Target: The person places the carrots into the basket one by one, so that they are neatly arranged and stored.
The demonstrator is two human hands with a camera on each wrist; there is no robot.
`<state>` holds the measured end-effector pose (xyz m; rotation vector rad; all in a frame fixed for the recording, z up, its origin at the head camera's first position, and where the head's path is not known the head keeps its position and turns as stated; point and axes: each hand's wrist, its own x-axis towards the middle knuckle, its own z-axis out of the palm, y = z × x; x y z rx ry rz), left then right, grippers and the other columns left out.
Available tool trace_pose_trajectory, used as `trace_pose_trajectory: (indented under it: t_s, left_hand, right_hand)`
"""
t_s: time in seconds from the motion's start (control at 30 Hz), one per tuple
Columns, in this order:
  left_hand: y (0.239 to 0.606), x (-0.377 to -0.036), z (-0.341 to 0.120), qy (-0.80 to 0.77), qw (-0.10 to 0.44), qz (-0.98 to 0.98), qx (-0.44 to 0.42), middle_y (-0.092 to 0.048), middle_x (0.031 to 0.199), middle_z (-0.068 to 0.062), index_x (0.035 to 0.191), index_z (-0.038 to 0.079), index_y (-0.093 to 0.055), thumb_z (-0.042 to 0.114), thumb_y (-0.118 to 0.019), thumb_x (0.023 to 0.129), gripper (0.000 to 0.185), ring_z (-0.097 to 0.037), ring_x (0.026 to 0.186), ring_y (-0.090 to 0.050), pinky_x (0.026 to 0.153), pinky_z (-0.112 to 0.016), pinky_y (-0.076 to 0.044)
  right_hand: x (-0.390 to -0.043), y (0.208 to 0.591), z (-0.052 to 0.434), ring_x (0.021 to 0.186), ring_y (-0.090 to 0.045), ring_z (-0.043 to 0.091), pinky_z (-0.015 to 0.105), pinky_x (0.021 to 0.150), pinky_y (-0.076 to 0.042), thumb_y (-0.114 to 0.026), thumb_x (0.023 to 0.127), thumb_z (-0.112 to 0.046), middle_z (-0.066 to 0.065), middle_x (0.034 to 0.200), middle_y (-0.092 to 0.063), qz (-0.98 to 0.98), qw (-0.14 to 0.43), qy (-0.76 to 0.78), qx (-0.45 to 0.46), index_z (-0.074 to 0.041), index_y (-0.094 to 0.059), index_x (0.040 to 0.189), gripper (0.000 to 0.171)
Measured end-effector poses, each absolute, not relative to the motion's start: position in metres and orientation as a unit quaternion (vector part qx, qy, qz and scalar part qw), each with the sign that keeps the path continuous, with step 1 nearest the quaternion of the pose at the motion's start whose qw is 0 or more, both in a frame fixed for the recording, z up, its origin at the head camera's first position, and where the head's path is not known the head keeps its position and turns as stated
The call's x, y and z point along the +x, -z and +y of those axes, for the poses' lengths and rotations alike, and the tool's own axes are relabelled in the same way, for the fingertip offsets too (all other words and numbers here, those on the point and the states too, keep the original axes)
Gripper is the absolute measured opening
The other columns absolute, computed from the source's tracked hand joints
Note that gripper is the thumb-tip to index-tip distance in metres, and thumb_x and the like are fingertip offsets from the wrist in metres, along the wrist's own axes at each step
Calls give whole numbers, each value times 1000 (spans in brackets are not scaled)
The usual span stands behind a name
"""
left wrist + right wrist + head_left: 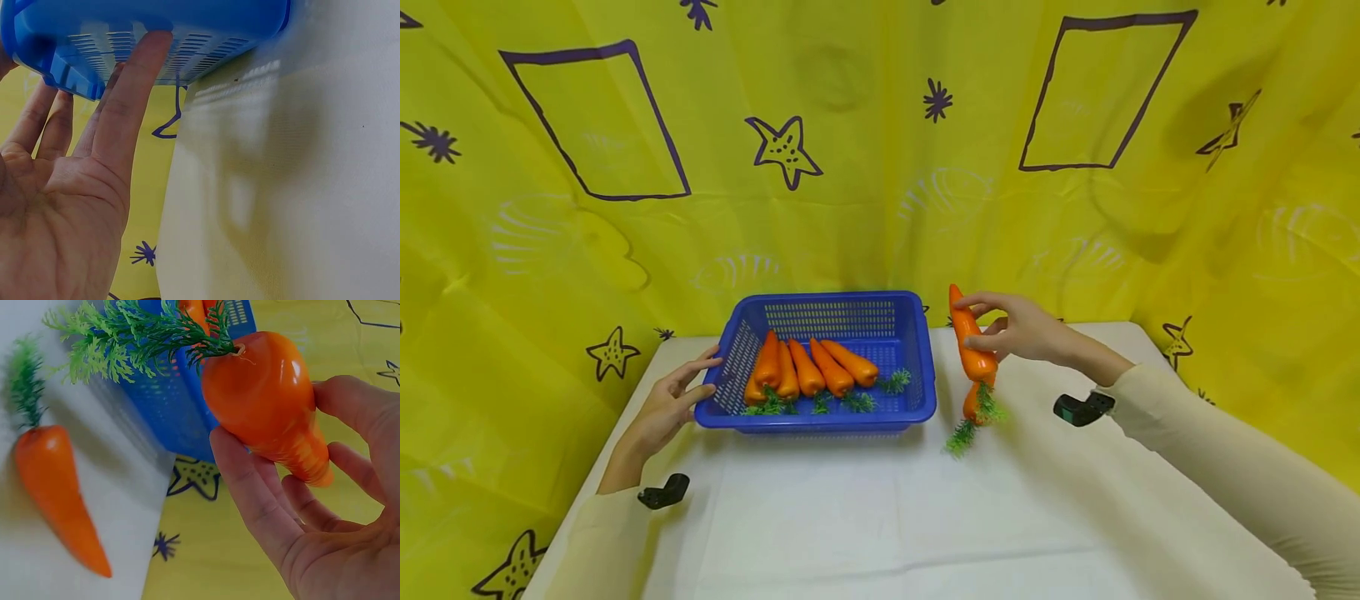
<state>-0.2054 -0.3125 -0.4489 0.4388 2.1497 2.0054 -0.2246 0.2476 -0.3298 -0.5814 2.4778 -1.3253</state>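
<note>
My right hand (1026, 327) holds an orange toy carrot (972, 337) above the table, its green leafy end pointing down and its tip up. In the right wrist view, the thumb and fingers close around that carrot (262, 394). A second carrot (56, 487) lies on the table below it, partly hidden in the head view. My left hand (666, 404) touches the left side of a blue plastic basket (820, 423) with nearly straight fingers (119, 131). Several carrots (808, 371) with green tops lie side by side in the basket's left and middle part.
A white cloth covers the table (880, 517). Behind it and on both sides hangs a yellow curtain (865, 225) with dark drawings. The basket stands near the table's back edge. Each wrist carries a small black device (1084, 409).
</note>
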Motion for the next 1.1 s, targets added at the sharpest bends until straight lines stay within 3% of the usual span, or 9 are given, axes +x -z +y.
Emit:
trace_pose_trajectory:
  t_s: [0.27,0.4,0.67,0.87,0.97,1.1]
  left_hand:
    - [449,-205,-313,-671,83,723,141,-15,172,-1,154,3,-43,8,-55,106,50,-3,134,-42,89,-34,-60]
    - [449,-206,-311,-668,88,725,142,-16,172,2,155,3,-41,9,-56,106,51,-4,135,-40,90,-35,-60]
    - [447,-208,-313,-671,90,721,147,-15,172,2,154,2,-41,8,-55,107,50,1,132,-44,89,-35,-60]
    - [447,-207,-315,-676,91,718,138,-13,173,-2,155,3,-42,9,-55,107,50,1,129,-47,88,-36,-61]
    - [448,-206,-314,-668,90,726,137,-12,173,-3,155,3,-41,10,-56,106,51,-4,134,-43,89,-36,-60]
    - [449,-206,-313,-657,89,737,132,-13,173,-1,156,5,-41,13,-57,106,53,-28,147,-31,90,-34,-60]
  right_hand:
    - [-259,323,189,97,-71,31,48,73,-64,-77,93,-18,22,142,-50,844,165,454,-233,-13,-55,146,58]
    - [-273,324,163,94,-71,30,45,70,-64,-78,93,-18,22,143,-51,839,177,454,-241,-14,-56,146,57]
    - [-293,333,118,113,-65,30,42,74,-64,-78,94,-22,19,146,-49,824,207,462,-253,-17,-56,146,57]
    - [-303,346,81,116,-63,31,43,75,-64,-75,95,-21,17,143,-53,811,229,467,-267,-18,-55,148,56]
    - [-307,352,63,120,-61,30,48,79,-63,-75,96,-19,17,143,-53,802,244,475,-270,-15,-54,149,57]
    - [-313,362,41,118,-61,31,52,83,-62,-75,95,-18,18,143,-53,791,267,482,-266,-12,-54,149,58]
